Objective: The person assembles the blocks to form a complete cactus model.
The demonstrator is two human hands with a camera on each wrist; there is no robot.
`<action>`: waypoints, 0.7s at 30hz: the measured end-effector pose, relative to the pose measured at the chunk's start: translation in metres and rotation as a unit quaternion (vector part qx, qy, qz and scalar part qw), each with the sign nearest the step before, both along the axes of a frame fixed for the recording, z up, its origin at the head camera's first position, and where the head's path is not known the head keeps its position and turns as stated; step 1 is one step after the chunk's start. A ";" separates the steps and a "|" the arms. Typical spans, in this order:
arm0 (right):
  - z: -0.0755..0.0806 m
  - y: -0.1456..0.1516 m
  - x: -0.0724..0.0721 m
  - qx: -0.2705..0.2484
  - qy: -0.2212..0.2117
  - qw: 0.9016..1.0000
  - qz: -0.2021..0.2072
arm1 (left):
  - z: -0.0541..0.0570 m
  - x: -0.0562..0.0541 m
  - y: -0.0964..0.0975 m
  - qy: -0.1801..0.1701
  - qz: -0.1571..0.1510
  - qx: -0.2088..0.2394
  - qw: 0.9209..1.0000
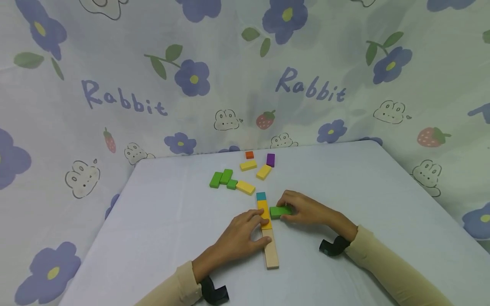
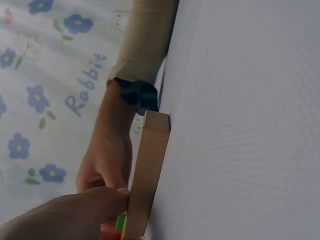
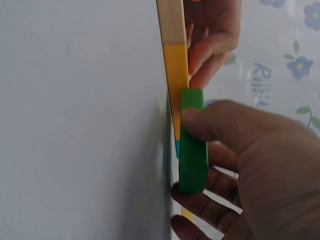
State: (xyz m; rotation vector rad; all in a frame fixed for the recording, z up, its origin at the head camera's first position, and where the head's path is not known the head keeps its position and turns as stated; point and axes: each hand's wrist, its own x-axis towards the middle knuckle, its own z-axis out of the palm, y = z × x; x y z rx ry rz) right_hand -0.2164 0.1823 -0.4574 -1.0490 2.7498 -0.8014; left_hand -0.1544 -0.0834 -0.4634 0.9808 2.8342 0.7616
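A straight row of blocks lies on the table: a teal block (image 1: 261,196) at the far end, an orange-yellow block (image 1: 265,205) in the middle and a plain wooden block (image 1: 272,257) nearest me. My left hand (image 1: 242,234) rests on this row, its fingertips on the orange-yellow block and its thumb on the wooden one. To the right of the row, my right hand (image 1: 306,208) pinches a green block (image 1: 277,212) between thumb and fingers. The green block's left end comes close to the orange-yellow block, crosswise to the row.
Beyond the row lie loose blocks: several green ones, such as a green block (image 1: 216,179), pale yellow ones like a yellow block (image 1: 245,187), a purple block (image 1: 270,160) and an orange block (image 1: 249,155). A printed curtain (image 1: 229,89) hangs behind the white table (image 1: 164,225).
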 end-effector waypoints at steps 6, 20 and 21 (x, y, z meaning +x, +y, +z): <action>0.000 -0.004 0.001 0.013 -0.004 1.000 -0.017 | 0.000 0.000 0.000 0.000 0.001 0.003 1.000; 0.001 -0.006 0.005 0.024 0.001 1.000 -0.013 | 0.002 0.002 0.000 -0.013 0.005 -0.001 1.000; 0.001 -0.006 0.005 0.023 0.002 1.000 -0.013 | 0.003 0.002 0.000 -0.013 0.005 -0.001 1.000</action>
